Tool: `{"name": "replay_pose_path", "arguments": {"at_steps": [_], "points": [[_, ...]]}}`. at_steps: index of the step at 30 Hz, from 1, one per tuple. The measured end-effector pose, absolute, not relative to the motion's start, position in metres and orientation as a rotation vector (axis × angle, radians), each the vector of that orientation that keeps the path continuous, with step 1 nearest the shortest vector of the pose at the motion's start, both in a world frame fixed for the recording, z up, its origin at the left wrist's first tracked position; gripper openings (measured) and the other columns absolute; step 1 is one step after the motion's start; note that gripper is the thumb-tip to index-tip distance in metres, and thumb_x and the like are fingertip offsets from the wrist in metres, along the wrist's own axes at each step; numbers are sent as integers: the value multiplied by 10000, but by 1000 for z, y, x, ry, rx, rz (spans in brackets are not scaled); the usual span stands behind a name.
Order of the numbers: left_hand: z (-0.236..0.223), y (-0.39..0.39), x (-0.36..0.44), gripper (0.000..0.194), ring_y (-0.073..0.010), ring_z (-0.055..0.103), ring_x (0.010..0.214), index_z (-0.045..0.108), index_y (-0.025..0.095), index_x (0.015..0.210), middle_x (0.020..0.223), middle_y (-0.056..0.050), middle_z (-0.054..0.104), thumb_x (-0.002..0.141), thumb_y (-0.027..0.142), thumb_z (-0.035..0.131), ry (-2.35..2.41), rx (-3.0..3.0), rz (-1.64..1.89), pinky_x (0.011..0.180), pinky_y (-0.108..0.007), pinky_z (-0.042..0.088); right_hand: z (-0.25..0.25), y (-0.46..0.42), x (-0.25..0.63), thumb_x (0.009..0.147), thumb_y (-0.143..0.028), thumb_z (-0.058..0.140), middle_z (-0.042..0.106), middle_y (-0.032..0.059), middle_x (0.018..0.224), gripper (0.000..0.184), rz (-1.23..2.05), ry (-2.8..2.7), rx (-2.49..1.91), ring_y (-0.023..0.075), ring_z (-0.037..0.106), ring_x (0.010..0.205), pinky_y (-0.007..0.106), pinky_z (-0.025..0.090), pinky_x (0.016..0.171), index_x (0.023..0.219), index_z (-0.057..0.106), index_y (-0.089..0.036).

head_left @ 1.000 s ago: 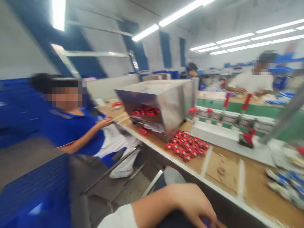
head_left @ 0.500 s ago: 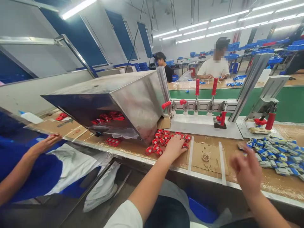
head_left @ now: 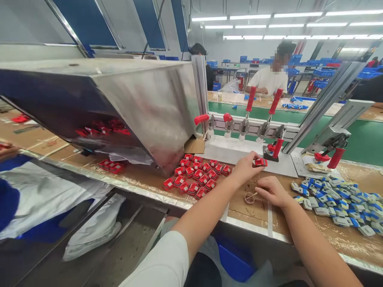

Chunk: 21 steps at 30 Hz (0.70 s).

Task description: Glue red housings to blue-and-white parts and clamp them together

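Note:
In the head view my left hand (head_left: 247, 169) is closed on a small red plastic part (head_left: 261, 162), raised above the bench in front of the clamp fixture. My right hand (head_left: 273, 190) pinches a thin pale stick (head_left: 253, 195). The stick's tip reaches into a small round dish (head_left: 249, 198) on a cardboard sheet. To the left, several more red plastic parts (head_left: 198, 174) lie spread on the bench, most showing a pale patch on top. A heap of blue, white and grey parts (head_left: 338, 203) lies right of my right hand.
Behind my hands stands a fixture of toggle clamps (head_left: 251, 127) with red handles; another clamp (head_left: 335, 157) is at the right. A large metal hood (head_left: 149, 107) rises on the left, with red parts inside. A person (head_left: 267, 77) works at the bench beyond.
My left hand has lifted a red part from the group and moved it right. My right hand has come down to the dish and now holds the stick. The view has shifted.

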<state>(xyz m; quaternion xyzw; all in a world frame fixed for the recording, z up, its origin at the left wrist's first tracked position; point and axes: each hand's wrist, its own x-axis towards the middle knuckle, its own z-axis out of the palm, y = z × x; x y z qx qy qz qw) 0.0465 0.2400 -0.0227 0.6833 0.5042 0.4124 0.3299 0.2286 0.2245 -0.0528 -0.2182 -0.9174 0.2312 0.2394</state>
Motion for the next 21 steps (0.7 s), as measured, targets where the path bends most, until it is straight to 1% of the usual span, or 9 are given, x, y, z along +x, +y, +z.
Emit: {"name": "replay_pose_path", "arguments": {"at_steps": [2,5,9,11,13,15,17,19,21], "points": [[-37,247,53,314,-135,658,712,604,242,1044,963,31,721,813,378,768,1306,1742,1073,675,-252,487,-50,225,228,1012,-394,504,360,-46,572,457,669,-2559,-571,125,322,549,307,215,582,628,339,-211],[-51,247,53,328,-132,661,721,602,240,1061,975,30,718,825,393,768,1309,1714,1072,691,-252,489,-46,223,224,1006,-353,523,409,-40,582,429,702,-2615,-530,123,358,555,301,225,591,638,355,-208],[-56,249,53,411,-123,656,725,597,250,1169,1060,20,709,823,379,777,1308,1746,1059,737,-256,511,-44,219,216,1016,-301,515,499,-17,616,372,632,-2613,-530,133,426,582,295,245,599,664,435,-208],[-56,252,55,467,-145,669,794,600,252,1242,1120,-9,703,827,372,777,1289,1798,1060,794,-274,528,-43,217,213,1021,-307,529,540,-5,644,346,581,-2614,-520,140,460,602,292,261,605,692,481,-210],[-57,255,57,456,-187,676,922,628,234,1257,1155,-45,700,837,343,769,1271,1866,1087,879,-304,531,-41,216,211,1025,-311,539,563,3,667,322,509,-2637,-492,148,485,623,294,273,613,719,516,-213],[-57,258,58,395,-222,661,1034,667,216,1214,1159,-65,703,841,307,760,1267,1896,1129,955,-332,517,-38,215,210,1033,-309,529,570,7,679,312,452,-2665,-467,155,498,638,297,280,613,735,538,-218],[-57,260,57,362,-231,649,1080,687,213,1176,1146,-59,710,828,277,765,1273,1883,1150,996,-343,502,-37,215,210,1038,-297,511,562,4,677,321,434,-2672,-461,155,492,633,300,278,600,726,538,-224],[-57,259,56,350,-223,652,1074,694,220,1160,1132,-40,721,820,262,763,1269,1858,1141,990,-329,500,-37,215,210,1028,-271,511,542,-3,663,330,442,-2655,-471,151,472,616,303,264,584,701,517,-226],[-56,256,54,346,-208,667,1020,695,239,1165,1100,-15,736,826,281,752,1277,1828,1102,930,-302,511,-38,215,212,1010,-237,519,509,-14,640,335,451,-2635,-485,145,443,595,306,246,574,678,483,-226]]}}
